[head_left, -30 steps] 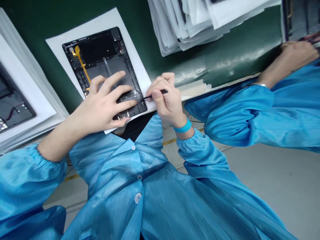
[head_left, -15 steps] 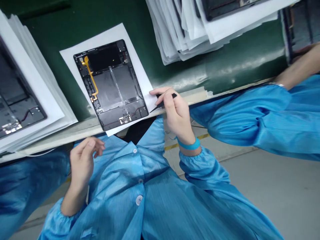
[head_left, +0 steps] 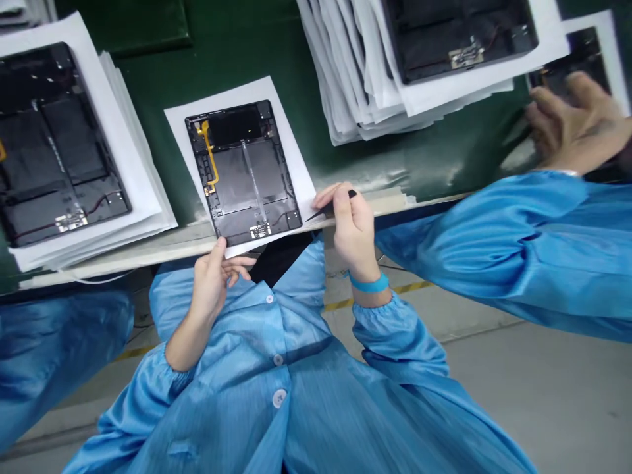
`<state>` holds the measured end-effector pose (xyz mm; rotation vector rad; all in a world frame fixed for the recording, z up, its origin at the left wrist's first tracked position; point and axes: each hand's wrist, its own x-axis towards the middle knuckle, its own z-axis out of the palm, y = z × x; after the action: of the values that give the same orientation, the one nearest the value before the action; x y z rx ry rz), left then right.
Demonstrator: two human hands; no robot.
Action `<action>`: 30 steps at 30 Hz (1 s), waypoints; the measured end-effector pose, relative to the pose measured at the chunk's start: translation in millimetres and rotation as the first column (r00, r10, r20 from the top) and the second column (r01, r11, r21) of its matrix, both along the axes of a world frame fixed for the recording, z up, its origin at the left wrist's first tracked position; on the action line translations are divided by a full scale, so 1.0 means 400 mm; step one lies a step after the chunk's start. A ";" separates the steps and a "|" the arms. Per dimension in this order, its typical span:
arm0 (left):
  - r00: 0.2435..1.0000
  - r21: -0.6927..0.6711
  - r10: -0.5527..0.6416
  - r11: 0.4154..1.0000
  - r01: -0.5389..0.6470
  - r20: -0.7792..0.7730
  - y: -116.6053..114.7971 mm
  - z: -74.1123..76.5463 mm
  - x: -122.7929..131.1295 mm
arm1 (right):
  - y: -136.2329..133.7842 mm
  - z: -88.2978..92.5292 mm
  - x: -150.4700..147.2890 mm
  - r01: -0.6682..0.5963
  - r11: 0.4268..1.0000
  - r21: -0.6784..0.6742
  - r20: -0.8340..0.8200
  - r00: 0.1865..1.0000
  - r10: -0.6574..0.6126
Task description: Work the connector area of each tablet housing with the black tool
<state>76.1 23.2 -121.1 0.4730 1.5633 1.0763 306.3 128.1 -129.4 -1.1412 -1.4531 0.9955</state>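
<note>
An opened tablet housing (head_left: 234, 178) lies on a white paper sheet (head_left: 296, 164) at the table's front edge. An orange flex cable (head_left: 212, 158) runs along its left side, and a small circuit board (head_left: 260, 229) sits near its lower edge. The thumb of my left hand (head_left: 212, 280) touches the housing's lower left corner; its other fingers are stretched out below the paper's edge. Between the fingers of my right hand (head_left: 353, 220) are black pointed tweezers (head_left: 323, 209), their tip over the paper just right of the housing's lower right corner.
Paper-interleaved stacks topped by tablet housings stand at left (head_left: 59, 151) and upper right (head_left: 459, 33). At far right, a co-worker's hand (head_left: 577, 125) is over another housing (head_left: 582, 59). Co-workers' blue sleeves flank me. A white cable (head_left: 99, 280) hangs at the table edge (head_left: 148, 250).
My left hand has come up and right to the housing's corner, its fingers extending. My right hand still holds the tweezers. The camera view has shifted, and the co-worker's hand has come into view.
</note>
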 end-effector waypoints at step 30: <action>0.998 0.030 0.054 0.998 -0.055 0.030 -0.005 -0.008 0.011 | 0.041 -0.028 -0.016 -0.264 0.964 0.034 0.255 0.935 0.247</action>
<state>80.5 21.3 -124.2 0.4352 1.5437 1.1456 300.0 144.4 -140.8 -1.0745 -1.8604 0.9971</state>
